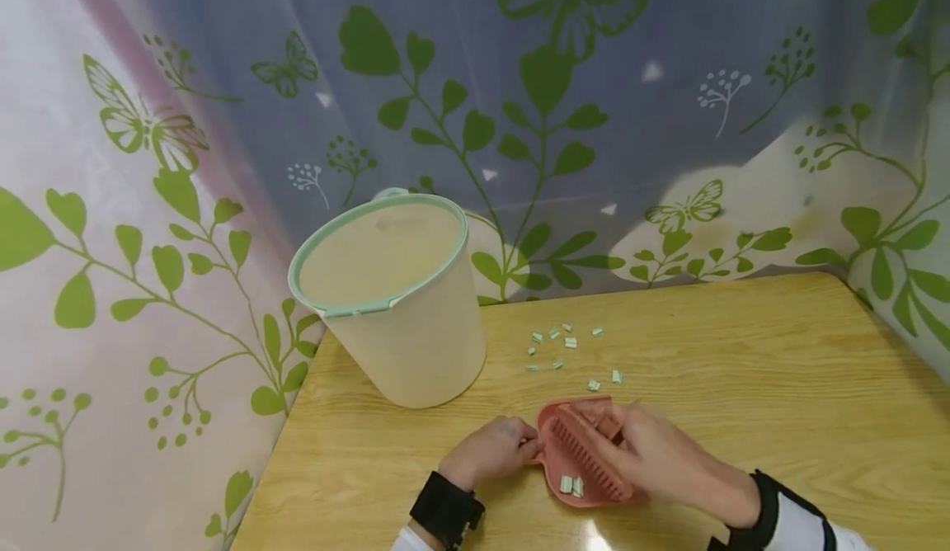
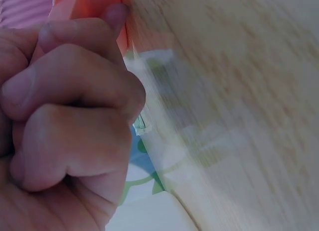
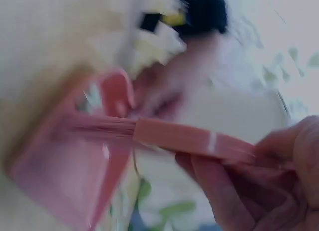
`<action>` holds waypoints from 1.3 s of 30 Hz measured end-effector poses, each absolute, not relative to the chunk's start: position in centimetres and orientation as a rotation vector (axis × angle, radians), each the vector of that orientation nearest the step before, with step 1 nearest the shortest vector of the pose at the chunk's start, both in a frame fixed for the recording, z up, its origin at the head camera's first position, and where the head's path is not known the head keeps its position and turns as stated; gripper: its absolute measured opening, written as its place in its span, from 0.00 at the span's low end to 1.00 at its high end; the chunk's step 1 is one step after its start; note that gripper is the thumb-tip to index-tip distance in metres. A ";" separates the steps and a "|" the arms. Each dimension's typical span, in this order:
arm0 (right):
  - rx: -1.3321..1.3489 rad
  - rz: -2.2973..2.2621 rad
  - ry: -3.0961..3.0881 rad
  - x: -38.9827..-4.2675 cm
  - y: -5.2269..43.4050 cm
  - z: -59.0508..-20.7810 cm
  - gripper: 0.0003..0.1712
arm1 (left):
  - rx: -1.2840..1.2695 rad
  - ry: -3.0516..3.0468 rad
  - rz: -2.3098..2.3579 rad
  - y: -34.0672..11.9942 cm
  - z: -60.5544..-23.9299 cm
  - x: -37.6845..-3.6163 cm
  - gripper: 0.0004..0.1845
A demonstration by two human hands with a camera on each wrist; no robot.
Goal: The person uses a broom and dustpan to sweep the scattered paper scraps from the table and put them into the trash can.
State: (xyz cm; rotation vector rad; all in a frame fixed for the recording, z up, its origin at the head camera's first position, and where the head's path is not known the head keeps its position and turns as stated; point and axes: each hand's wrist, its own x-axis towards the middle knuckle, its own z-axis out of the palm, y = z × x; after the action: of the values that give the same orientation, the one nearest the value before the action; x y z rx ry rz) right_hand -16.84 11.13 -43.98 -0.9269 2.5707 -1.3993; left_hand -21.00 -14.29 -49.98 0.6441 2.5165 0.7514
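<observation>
A pink dustpan lies on the wooden table, with a few pale green paper scraps in it. My left hand grips its short handle from the left, fingers curled tight in the left wrist view. In my right hand I hold a small pink brush, pinched between thumb and fingers. Its bristles are over the dustpan, blurred in the right wrist view. Several more scraps lie scattered on the table beyond the dustpan.
A whitish bucket with a mint-green rim stands at the back left of the wooden table. Behind the table hangs a curtain printed with green leaves and butterflies. Dark bands circle both wrists.
</observation>
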 end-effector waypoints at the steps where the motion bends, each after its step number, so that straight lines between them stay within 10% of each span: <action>1: -0.908 -1.401 2.605 -17.4 11.8 -43.7 0.08 | 0.651 2.515 0.753 -14.3 -49.9 -21.0 0.15; 13: -1.167 -0.950 3.039 -25.0 20.6 -47.1 0.14 | 0.649 2.517 0.777 -14.3 -49.8 -20.9 0.17; 30: -1.366 -1.047 2.760 -21.5 23.2 -47.2 0.23 | 0.649 2.523 0.740 -14.0 -49.4 -20.7 0.18; 39: -1.056 -0.743 3.187 -20.7 22.9 -45.9 0.17 | 0.639 2.531 0.721 -13.8 -49.6 -21.0 0.17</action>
State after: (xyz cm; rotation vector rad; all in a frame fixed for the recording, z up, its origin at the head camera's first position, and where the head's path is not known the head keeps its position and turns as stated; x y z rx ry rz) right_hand -20.68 22.89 -45.89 -1.0559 3.1867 -0.7431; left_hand -21.02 -13.84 -49.63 0.6391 2.5315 0.7214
